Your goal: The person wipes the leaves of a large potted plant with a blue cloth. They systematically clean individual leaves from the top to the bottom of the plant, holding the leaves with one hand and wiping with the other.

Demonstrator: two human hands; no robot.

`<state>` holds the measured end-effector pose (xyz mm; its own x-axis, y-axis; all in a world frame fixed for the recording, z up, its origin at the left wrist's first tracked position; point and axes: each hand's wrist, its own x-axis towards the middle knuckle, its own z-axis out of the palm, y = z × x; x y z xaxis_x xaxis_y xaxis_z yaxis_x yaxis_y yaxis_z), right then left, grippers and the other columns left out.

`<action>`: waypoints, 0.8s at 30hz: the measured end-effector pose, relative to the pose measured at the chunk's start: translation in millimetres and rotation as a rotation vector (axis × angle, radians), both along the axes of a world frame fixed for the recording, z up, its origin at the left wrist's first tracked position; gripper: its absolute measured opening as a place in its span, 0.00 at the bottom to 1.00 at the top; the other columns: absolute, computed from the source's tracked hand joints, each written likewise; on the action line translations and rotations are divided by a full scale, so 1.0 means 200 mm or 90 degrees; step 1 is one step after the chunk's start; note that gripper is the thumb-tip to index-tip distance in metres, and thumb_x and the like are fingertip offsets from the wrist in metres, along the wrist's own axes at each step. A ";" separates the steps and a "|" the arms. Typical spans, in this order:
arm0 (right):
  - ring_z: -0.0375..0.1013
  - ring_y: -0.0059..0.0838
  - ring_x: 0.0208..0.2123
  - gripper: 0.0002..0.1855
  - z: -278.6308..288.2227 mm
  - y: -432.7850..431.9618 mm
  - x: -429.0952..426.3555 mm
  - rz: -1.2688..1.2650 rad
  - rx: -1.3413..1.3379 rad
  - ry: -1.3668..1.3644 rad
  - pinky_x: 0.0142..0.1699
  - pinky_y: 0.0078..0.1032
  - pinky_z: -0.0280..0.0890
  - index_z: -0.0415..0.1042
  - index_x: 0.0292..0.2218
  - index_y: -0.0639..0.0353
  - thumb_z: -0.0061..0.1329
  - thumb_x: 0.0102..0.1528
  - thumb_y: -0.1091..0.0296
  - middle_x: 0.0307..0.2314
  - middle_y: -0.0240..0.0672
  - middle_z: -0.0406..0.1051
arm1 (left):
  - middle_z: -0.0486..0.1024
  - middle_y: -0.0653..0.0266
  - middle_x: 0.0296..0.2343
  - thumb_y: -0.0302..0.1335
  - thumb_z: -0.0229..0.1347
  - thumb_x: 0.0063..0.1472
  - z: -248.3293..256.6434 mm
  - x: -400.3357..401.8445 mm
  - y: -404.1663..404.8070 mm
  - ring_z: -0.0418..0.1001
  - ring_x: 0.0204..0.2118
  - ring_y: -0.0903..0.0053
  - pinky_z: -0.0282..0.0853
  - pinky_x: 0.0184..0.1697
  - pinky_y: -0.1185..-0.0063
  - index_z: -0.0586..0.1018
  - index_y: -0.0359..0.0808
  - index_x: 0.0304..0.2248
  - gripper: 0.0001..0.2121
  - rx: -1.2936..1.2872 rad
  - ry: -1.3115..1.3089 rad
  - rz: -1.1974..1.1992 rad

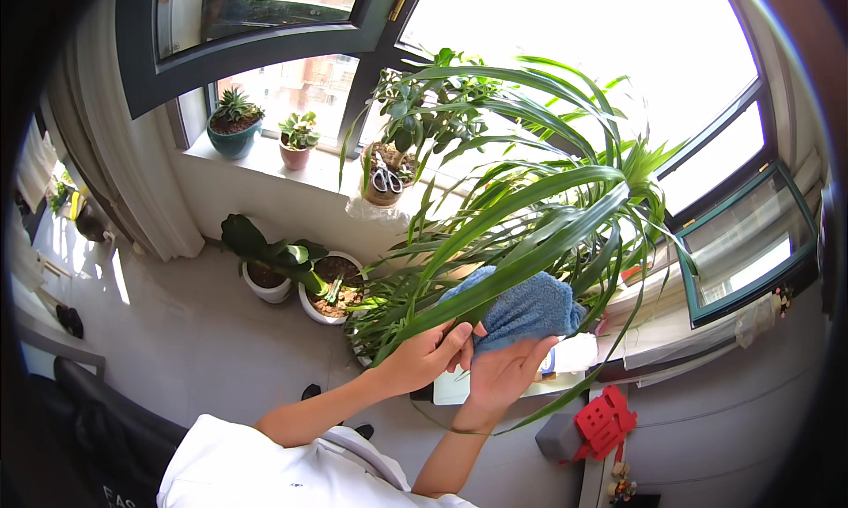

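Observation:
A tall potted plant with long strap-like green leaves (530, 236) spreads before me, its foliage partly over a blue terry cloth (530, 312). My left hand (424, 352) pinches one long leaf between thumb and fingers, close to the cloth's left edge. Palm up, my right hand (507, 369) lies under the cloth's lower side, its thumb and fingers partly hidden by the fabric. The cloth is bunched beneath and beside the broad leaf. How firmly the right hand holds it is hard to see.
On the windowsill stand a teal pot (235, 140), a small pink pot (293, 155) and a jade plant's pot with scissors (386, 179) on it. White pots (331, 317) stand on the floor. An open window sash (748, 249), a red object (604, 422) and a grey bin (560, 436) are at right.

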<state>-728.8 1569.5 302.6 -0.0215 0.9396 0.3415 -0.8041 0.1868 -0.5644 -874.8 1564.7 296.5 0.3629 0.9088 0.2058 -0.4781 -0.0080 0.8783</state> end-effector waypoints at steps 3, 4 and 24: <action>0.66 0.33 0.47 0.22 0.05 0.03 -0.07 0.003 0.025 -0.031 0.48 0.38 0.62 0.70 0.48 0.47 0.31 0.65 0.46 0.46 0.27 0.70 | 0.70 0.68 0.19 0.33 0.37 0.71 -0.05 0.01 -0.01 0.62 0.18 0.89 0.60 0.22 0.87 0.68 0.33 0.39 0.12 -0.013 0.033 0.068; 0.66 0.34 0.48 0.23 0.03 0.03 -0.08 -0.032 0.001 -0.039 0.49 0.38 0.61 0.66 0.51 0.48 0.31 0.65 0.45 0.47 0.29 0.69 | 0.69 0.68 0.19 0.33 0.38 0.70 -0.06 0.00 -0.01 0.62 0.18 0.89 0.60 0.22 0.87 0.68 0.34 0.39 0.12 0.008 0.058 0.087; 0.71 0.26 0.40 0.21 -0.11 0.14 -0.15 -0.161 -0.130 -0.163 0.44 0.28 0.69 0.55 0.52 0.60 0.44 0.62 0.65 0.41 0.37 0.67 | 0.70 0.68 0.20 0.30 0.41 0.69 -0.26 0.02 -0.11 0.62 0.18 0.88 0.59 0.21 0.87 0.70 0.34 0.36 0.09 -0.071 0.146 0.066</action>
